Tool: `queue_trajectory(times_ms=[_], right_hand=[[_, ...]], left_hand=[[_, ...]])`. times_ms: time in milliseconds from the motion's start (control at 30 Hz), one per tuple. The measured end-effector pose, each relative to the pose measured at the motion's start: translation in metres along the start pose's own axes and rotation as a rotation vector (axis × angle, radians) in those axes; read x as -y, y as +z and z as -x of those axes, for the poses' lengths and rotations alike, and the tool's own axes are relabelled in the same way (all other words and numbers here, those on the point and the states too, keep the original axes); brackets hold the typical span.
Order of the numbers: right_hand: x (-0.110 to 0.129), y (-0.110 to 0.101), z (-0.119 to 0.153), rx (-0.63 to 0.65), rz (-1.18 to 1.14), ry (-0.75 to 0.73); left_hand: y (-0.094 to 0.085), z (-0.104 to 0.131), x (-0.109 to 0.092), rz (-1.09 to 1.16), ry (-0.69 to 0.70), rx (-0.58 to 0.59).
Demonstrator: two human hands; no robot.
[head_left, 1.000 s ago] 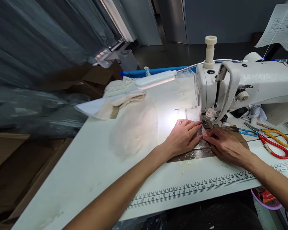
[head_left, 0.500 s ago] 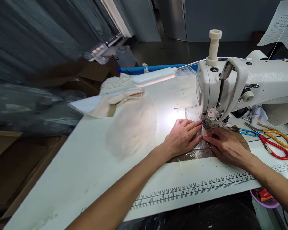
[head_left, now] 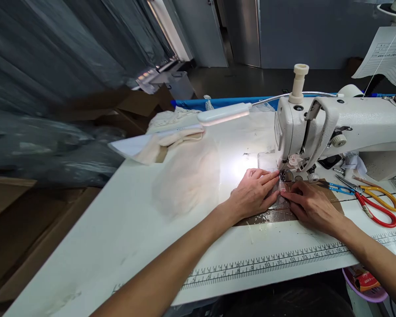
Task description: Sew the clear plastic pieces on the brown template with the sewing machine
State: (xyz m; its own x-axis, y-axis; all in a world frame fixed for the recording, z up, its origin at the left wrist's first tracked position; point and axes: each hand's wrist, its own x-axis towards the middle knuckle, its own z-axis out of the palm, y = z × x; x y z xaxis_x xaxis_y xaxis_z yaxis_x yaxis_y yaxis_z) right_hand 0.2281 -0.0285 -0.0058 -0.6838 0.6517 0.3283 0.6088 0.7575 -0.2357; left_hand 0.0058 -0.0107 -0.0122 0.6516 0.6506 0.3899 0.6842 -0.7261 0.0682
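Observation:
A white sewing machine [head_left: 317, 127] stands at the right, with a small pale fabric piece [head_left: 282, 184] just in front of its needle area. Flat on the table, left of the needle, lies my left hand [head_left: 254, 193], its fingers spread and their tips at the fabric's left edge. My right hand [head_left: 312, 204] pinches the near end of the fabric between thumb and forefinger, other fingers curled. Under both hands is a brown plate [head_left: 280, 215]. A sheer pale cloth [head_left: 188, 180] lies left of my left hand.
Scissors with red handles [head_left: 378, 211], yellow-handled scissors [head_left: 383, 196] and blue snips [head_left: 339, 188] lie right of my right hand. A lamp [head_left: 222, 114] reaches over the table's back. A printed ruler [head_left: 267, 266] runs along the front edge. Cardboard boxes [head_left: 36, 233] stand at left.
The whole view has shifted, so the machine and table appear slightly lower and further right. Both hands keep nearly the same place at the needle area.

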Motion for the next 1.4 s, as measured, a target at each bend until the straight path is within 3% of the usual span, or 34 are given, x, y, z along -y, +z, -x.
queue_trajectory(times_ms=[267,467,567,767,1167,1400], right_hand=[[-0.001,0.001,0.000,-0.016,-0.085,0.071],[-0.001,0.001,0.000,-0.008,-0.117,0.118],[-0.001,0.001,0.000,-0.017,-0.127,0.132],[0.000,0.000,-0.001,0.006,-0.135,0.163],[0.001,-0.004,0.000,0.023,-0.160,0.151],[-0.001,0.001,0.001,-0.004,-0.166,0.116]], left_hand=[[0.000,-0.001,-0.002,-0.045,0.007,0.005],[-0.005,-0.002,-0.005,-0.089,0.032,-0.244],[-0.009,-0.003,-0.007,-0.062,0.050,-0.303],[-0.009,-0.003,-0.011,0.038,0.198,-0.224],[-0.009,-0.002,-0.010,0.065,0.280,-0.132],[-0.011,-0.001,-0.011,0.090,0.288,-0.143]])
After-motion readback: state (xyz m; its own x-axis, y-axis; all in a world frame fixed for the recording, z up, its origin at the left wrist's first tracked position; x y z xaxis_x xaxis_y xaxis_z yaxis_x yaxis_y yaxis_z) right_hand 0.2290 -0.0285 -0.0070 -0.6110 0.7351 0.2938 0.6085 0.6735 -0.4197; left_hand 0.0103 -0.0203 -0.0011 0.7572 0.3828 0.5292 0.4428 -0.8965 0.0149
